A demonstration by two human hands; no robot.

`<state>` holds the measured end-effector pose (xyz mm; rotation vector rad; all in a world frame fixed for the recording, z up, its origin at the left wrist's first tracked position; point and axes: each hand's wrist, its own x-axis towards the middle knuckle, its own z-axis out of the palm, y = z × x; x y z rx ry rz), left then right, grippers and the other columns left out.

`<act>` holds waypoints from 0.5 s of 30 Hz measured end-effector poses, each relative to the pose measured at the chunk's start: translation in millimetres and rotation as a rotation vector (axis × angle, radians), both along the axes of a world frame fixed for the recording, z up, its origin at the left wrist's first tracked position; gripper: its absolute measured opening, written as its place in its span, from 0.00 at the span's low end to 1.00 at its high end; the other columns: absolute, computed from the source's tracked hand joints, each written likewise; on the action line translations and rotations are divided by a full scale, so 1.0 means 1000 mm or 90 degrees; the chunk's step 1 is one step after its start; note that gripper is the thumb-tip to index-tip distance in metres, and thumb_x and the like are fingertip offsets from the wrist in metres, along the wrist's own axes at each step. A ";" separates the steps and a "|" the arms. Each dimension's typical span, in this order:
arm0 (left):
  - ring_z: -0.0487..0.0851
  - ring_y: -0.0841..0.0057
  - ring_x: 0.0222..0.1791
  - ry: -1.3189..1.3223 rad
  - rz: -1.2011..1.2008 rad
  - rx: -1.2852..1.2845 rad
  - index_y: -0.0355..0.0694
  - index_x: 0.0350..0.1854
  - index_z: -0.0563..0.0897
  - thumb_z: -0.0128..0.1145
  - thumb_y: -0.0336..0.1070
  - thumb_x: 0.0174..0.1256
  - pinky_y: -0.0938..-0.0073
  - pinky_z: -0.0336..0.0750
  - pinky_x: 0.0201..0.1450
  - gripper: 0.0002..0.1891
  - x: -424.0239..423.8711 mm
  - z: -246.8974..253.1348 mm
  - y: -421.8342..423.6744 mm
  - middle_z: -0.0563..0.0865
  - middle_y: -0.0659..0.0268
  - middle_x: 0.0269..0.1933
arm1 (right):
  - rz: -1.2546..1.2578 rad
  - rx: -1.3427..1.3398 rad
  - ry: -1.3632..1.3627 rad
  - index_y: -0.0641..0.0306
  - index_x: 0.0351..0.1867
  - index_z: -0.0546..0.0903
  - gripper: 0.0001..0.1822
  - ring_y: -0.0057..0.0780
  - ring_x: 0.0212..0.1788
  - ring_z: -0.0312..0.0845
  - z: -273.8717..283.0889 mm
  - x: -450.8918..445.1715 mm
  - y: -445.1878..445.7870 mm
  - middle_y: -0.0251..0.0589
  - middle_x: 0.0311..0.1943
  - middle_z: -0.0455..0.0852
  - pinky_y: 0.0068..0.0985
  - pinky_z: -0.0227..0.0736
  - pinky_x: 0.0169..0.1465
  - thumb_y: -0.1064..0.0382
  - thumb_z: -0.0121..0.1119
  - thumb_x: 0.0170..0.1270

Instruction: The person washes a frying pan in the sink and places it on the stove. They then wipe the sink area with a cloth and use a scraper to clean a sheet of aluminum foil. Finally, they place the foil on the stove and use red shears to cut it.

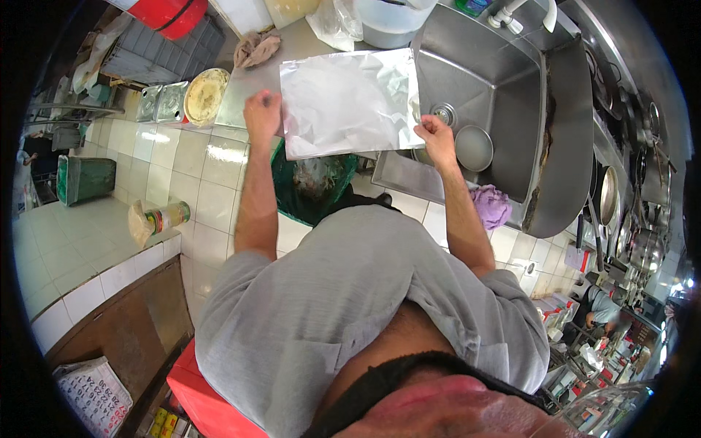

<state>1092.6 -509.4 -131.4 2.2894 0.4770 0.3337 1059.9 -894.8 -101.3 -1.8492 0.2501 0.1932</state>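
Note:
A creased sheet of aluminium foil [350, 104] is stretched between my hands, over the steel counter's front edge and part of a green bin. My left hand [263, 116] is closed at the sheet's left edge. At the lower right corner, my right hand [436, 139] pinches the foil between thumb and fingers, beside the sink. Below the sheet, the green bin [279, 183] shows refuse inside. The foil hides part of the counter and the bin's far side.
A steel sink [515, 87] with a round metal bowl [474, 148] lies to the right. A purple cloth [491, 206] hangs at its front. Behind the foil stand a plastic bucket [391, 24] and a plastic bag [334, 27]. A brown cloth [256, 49] lies left; another person [599, 309] is far right.

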 end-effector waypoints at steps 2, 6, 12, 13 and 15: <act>0.77 0.55 0.47 0.020 0.030 0.026 0.34 0.41 0.81 0.61 0.46 0.52 0.61 0.70 0.52 0.20 -0.029 0.016 -0.032 0.79 0.49 0.44 | -0.033 0.008 0.035 0.67 0.39 0.80 0.14 0.24 0.30 0.74 -0.008 0.001 0.002 0.38 0.27 0.80 0.23 0.69 0.36 0.64 0.64 0.51; 0.77 0.57 0.44 0.019 0.048 0.022 0.33 0.44 0.79 0.62 0.45 0.51 0.64 0.70 0.51 0.22 -0.050 0.016 -0.047 0.77 0.47 0.44 | -0.024 -0.187 -0.175 0.66 0.36 0.81 0.12 0.30 0.32 0.75 -0.018 0.000 0.000 0.42 0.28 0.79 0.26 0.70 0.37 0.62 0.64 0.52; 0.76 0.63 0.37 -0.021 0.084 -0.055 0.33 0.49 0.75 0.64 0.44 0.50 0.67 0.71 0.48 0.26 -0.059 0.006 -0.047 0.72 0.50 0.46 | -0.133 -0.094 -0.250 0.65 0.32 0.81 0.07 0.22 0.30 0.75 0.038 -0.015 -0.017 0.38 0.27 0.81 0.21 0.70 0.38 0.64 0.61 0.57; 0.77 0.63 0.37 -0.030 0.089 -0.067 0.32 0.49 0.75 0.64 0.43 0.50 0.68 0.72 0.46 0.26 -0.061 0.004 -0.047 0.73 0.49 0.46 | -0.135 -0.088 -0.270 0.66 0.33 0.80 0.07 0.17 0.29 0.73 0.056 -0.019 -0.027 0.33 0.25 0.81 0.18 0.69 0.37 0.64 0.60 0.59; 0.78 0.64 0.36 -0.050 0.094 -0.092 0.31 0.48 0.75 0.66 0.40 0.48 0.69 0.74 0.44 0.26 -0.063 0.003 -0.048 0.76 0.49 0.45 | -0.179 -0.047 -0.306 0.67 0.33 0.80 0.07 0.16 0.30 0.71 0.075 -0.021 -0.058 0.30 0.25 0.80 0.17 0.68 0.37 0.64 0.61 0.58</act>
